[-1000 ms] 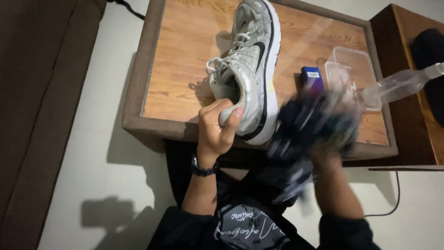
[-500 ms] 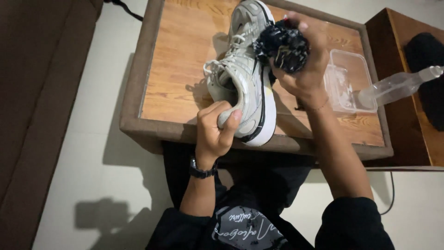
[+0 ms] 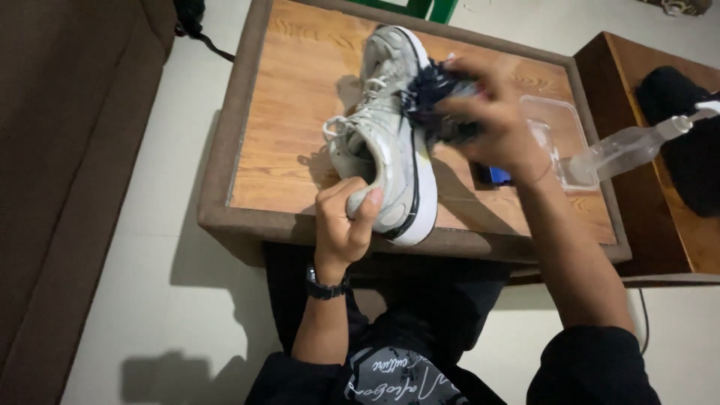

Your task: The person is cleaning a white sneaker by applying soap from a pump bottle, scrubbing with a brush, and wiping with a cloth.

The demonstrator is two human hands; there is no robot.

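A grey and white sneaker [image 3: 390,142] with a black stripe lies on its side on a low wooden table [image 3: 292,112]. My left hand [image 3: 343,221], a black watch on its wrist, grips the sneaker's heel at the table's near edge. My right hand [image 3: 499,124] presses a dark crumpled cloth [image 3: 435,97] against the sneaker's side near the laces. The hand and cloth are slightly blurred.
A clear plastic tray [image 3: 559,139] sits on the table's right part, with a small blue object [image 3: 499,176] beside it. A clear spray bottle [image 3: 630,146] lies across the tray's edge toward a brown side table [image 3: 675,225]. A dark sofa [image 3: 67,150] fills the left.
My right hand rose with the cloth from near my lap up to the sneaker and now rubs its side. My left hand stayed on the heel.
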